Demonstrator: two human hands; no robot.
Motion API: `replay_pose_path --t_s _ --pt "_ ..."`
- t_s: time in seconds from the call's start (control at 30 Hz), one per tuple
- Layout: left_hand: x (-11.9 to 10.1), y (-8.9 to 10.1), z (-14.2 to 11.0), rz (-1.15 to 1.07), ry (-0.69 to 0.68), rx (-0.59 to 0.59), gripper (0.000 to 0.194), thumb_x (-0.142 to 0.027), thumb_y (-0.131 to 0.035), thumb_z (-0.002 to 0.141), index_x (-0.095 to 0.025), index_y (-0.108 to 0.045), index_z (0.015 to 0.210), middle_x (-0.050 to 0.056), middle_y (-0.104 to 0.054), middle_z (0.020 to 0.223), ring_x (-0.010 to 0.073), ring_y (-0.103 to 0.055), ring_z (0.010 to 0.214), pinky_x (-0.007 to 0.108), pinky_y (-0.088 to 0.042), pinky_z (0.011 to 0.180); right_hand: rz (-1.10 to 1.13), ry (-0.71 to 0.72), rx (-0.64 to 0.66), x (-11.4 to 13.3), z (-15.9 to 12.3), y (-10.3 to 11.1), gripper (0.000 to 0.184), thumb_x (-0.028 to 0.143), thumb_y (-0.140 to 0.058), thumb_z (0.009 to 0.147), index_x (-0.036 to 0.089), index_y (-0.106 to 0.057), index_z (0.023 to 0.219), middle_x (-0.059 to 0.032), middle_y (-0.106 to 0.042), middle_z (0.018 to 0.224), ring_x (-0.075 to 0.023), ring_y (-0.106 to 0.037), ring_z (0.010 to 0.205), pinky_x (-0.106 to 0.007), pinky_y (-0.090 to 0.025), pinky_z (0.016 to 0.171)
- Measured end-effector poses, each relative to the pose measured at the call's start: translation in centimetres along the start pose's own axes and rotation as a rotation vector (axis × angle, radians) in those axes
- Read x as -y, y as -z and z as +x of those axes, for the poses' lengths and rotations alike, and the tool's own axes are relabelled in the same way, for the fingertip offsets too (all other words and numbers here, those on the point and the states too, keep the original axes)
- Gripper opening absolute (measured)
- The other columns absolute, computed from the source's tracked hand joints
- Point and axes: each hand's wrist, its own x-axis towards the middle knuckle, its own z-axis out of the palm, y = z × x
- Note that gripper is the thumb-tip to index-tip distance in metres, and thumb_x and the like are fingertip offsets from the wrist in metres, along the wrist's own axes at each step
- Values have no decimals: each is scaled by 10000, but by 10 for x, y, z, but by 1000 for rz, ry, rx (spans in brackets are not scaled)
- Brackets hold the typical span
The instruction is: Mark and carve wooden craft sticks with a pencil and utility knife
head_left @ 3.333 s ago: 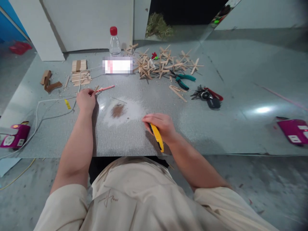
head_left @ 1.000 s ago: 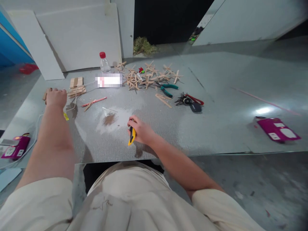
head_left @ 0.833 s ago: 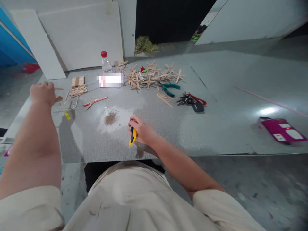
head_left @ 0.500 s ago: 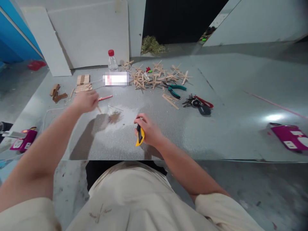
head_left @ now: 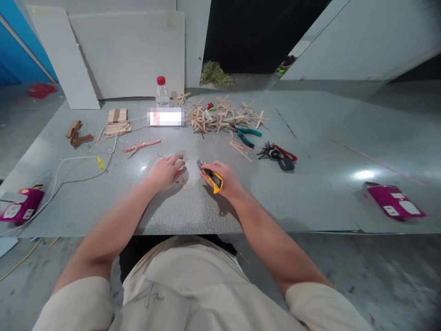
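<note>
My right hand (head_left: 223, 178) grips a yellow and black utility knife (head_left: 212, 177), its tip pointing up and left over the grey table (head_left: 310, 193). My left hand (head_left: 167, 170) rests beside it at the table's middle, fingers pressed on a thin wooden stick (head_left: 183, 182) that pokes out below the fingertips. The two hands sit a few centimetres apart.
A heap of crossed wooden sticks (head_left: 220, 116) lies at the back with green pliers (head_left: 246, 134), keys (head_left: 277, 152) and a red-capped bottle (head_left: 161, 92). Stacked sticks (head_left: 117, 123), a pink stick (head_left: 143, 145), a white cable (head_left: 74, 158) and magenta power strips (head_left: 19, 209) (head_left: 394, 206) lie around.
My left hand went out to the stick stacks at far left, then came back to the middle with a stick. My right hand turned the knife and slid slightly forward.
</note>
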Motion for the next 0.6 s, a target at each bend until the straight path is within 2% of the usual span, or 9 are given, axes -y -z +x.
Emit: replay_pose_path --t_s 0.17,0.27,0.37,0.53,0.6 --pt "36 4 -7 -1 280 -140 284 -231 -522 994 -171 -705 1203 155 -676 1327 330 -629 1240 481 -486 1052 9 -30 48 -18 21 12 298 383 -717 928 242 -735 1190 -105 -762 1093 -267 -714 967 -383 -566 874" --pt "60 9 -13 -19 389 -187 275 -210 -551 961 -181 -714 1181 131 -696 1301 316 -624 1257 459 -484 1091 17 -69 90 -35 35 16 357 335 -736 883 235 -756 1226 -111 -772 1159 -290 -730 1017 -402 -579 899" --pt "76 13 -20 -20 479 -219 321 -218 -544 963 -176 -696 1242 145 -686 1328 326 -625 1258 466 -495 1076 32 -133 102 -56 41 16 396 309 -713 872 232 -761 1258 -107 -780 1207 -310 -742 1080 -414 -593 925" --pt "84 12 -25 -21 463 -170 341 -301 -607 970 -209 -700 1284 100 -681 1395 277 -618 1301 400 -481 1128 67 -203 119 -80 31 18 482 236 -670 868 240 -730 1345 -105 -770 1296 -342 -732 1184 -480 -587 1003" --pt "85 9 -24 6 468 -164 376 -307 -623 969 -214 -682 1329 94 -666 1427 283 -596 1332 416 -459 1161 83 -210 137 -84 26 21 489 219 -648 886 272 -721 1367 -85 -754 1339 -339 -717 1227 -494 -578 1033"
